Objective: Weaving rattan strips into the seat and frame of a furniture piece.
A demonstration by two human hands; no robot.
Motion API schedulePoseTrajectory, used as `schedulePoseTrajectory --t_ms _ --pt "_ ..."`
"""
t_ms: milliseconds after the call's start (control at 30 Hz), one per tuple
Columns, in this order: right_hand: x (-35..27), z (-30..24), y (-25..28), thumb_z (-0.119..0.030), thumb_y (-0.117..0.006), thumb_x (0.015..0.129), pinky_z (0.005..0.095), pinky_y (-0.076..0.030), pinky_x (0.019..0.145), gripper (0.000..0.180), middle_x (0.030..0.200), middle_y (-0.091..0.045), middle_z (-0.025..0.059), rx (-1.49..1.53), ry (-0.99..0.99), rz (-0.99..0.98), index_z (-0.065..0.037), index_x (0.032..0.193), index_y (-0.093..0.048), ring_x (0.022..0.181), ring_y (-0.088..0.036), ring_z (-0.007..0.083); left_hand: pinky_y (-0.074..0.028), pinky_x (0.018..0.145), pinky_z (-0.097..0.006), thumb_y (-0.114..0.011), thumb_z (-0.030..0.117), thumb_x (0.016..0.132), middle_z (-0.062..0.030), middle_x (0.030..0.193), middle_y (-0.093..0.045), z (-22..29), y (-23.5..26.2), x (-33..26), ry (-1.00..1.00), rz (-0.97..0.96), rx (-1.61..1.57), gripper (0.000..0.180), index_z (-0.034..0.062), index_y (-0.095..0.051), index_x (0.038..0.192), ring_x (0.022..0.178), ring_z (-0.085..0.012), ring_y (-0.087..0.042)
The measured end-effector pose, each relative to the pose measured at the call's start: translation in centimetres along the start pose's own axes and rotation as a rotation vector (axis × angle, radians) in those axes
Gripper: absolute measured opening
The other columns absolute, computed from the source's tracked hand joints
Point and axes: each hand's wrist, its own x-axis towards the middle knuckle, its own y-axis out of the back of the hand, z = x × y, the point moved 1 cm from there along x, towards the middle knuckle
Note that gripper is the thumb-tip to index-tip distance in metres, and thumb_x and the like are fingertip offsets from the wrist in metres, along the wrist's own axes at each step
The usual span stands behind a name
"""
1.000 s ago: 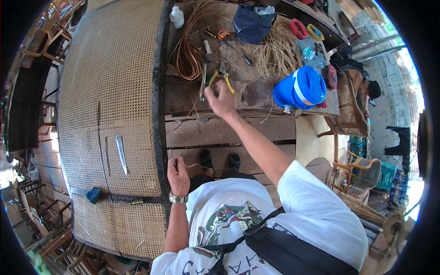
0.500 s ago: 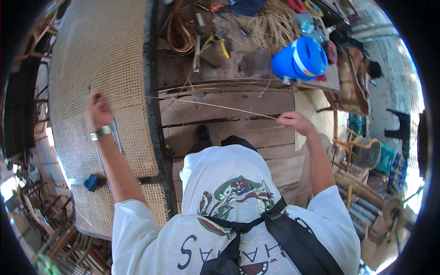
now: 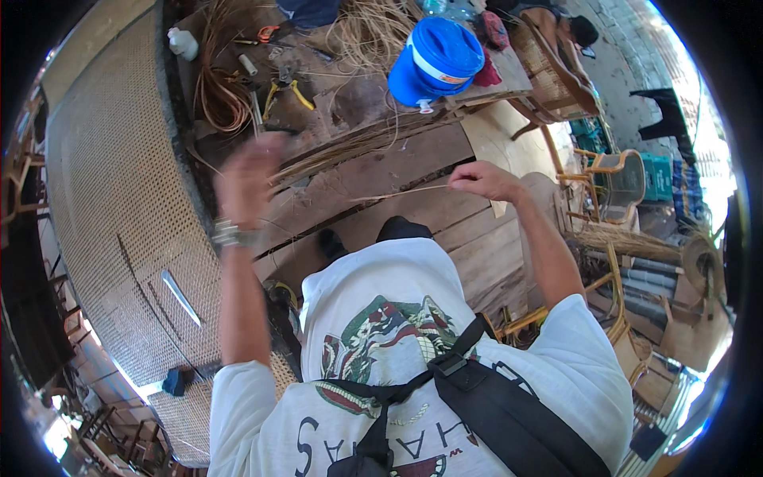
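Note:
My right hand is closed in a pinch on a thin pale cane strand, which stretches leftward over the wooden planks. My left hand is smeared by motion between the panel's dark edge and the bench, so its fingers cannot be made out. It wears a metal watch. To the left lies a large woven cane panel in a dark frame. On the weave, left of my forearm, rest a shiny narrow blade-like strip and a small dark blue cloth.
Across the wooden bench lie yellow-handled pliers, a brown cane coil and loose pale strands. A blue water jug stands at its right end. Another person is beyond, beside a wicker chair.
My left hand has moved right, off the cane panel and toward the bench. My right hand still pinches the strand, a little further left in view. The whole view has turned, shifting the bench left.

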Motion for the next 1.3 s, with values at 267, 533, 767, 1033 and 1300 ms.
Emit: schedulePoseTrajectory --t_ms 267,533,767,1033,1300 --pt "3.6 -4.0 0.4 -0.022 -0.065 0.092 0.0298 -0.049 0.080 0.021 0.087 -0.070 0.0055 0.045 -0.009 -0.178 -0.003 0.099 -0.070 0.084 -0.063 0.0128 -0.049 0.062 -0.035 -0.067 0.047 0.091 -0.0148 0.071 -0.067 -4.1 -14.6 -5.1 0.144 -0.458 0.166 0.044 0.0042 -0.074 0.095 0.065 -0.0166 -0.063" --pt "-4.0 21.4 12.7 -0.029 -0.070 0.084 0.0368 -0.051 0.071 0.026 0.077 -0.070 0.0102 -0.448 -0.412 -0.063 -0.004 0.090 -0.071 0.075 -0.066 0.0223 -0.054 0.081 -0.050 -0.061 0.046 0.092 -0.0200 0.093 -0.071 -18.8 -5.3 -9.5 0.419 -0.155 1.183 0.042 0.0065 -0.072 0.098 0.095 -0.0374 -0.068" --pt "0.9 14.4 4.3 -0.030 -0.068 0.084 0.0386 -0.051 0.076 0.028 0.091 -0.071 0.0148 -0.198 0.006 -0.162 -0.005 0.096 -0.071 0.084 -0.067 0.0304 -0.052 0.073 -0.050 -0.056 0.047 0.095 -0.0185 0.085 -0.071 -12.1 -17.9 -4.8 0.080 -0.214 0.824 0.043 0.0072 -0.071 0.088 0.083 -0.0394 -0.068" --pt "1.4 7.8 2.3 -0.026 -0.068 0.086 0.0333 -0.050 0.071 0.024 0.083 -0.070 0.0097 0.039 0.149 -0.191 -0.004 0.097 -0.072 0.074 -0.062 0.0171 -0.048 0.078 -0.026 -0.063 0.030 0.096 -0.0023 0.085 -0.072 -3.7 -27.6 -3.8 0.112 -0.809 0.153 0.030 0.0016 -0.071 0.105 0.080 -0.0090 -0.060" --pt "-2.2 20.8 13.6 -0.027 -0.069 0.089 0.0307 -0.048 0.066 0.025 0.076 -0.066 0.0040 -0.127 -0.033 0.218 -0.003 0.093 -0.069 0.071 -0.058 0.0122 -0.048 0.073 -0.026 -0.062 0.025 0.096 -0.0044 0.085 -0.073 -6.4 -15.4 -6.1 0.244 -0.793 0.405 0.029 -0.0009 -0.070 0.104 0.075 -0.0115 -0.061"
